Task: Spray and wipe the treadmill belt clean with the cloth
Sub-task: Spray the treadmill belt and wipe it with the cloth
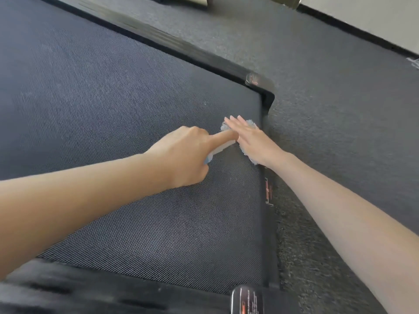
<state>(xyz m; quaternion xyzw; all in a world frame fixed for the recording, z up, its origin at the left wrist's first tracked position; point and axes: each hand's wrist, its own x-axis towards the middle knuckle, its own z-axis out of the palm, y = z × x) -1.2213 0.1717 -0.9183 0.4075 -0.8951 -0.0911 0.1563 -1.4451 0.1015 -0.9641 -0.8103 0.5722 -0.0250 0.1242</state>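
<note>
Dark woven treadmill belt [102,98] fills the left and centre, with grey carpet beyond. No wet patch can be made out on the weave.

Left hand [183,155] is curled round a slim pale item with a blue end, probably the spray bottle [221,149]. The index finger lies straight along it, pointing at the cloth [252,123].

The cloth is bunched on the belt, hard by its right edge. Right hand [251,139] lies flat on it, fingers straight and together.

Side rail [268,223] is just beside the cloth, and carpet [340,109] lies to the right.

Step looks like wiping the edge strip. Best to keep the palm flat and the pressure even, make overlapping passes along the rail, and spray onto the belt, not the carpet.
</note>
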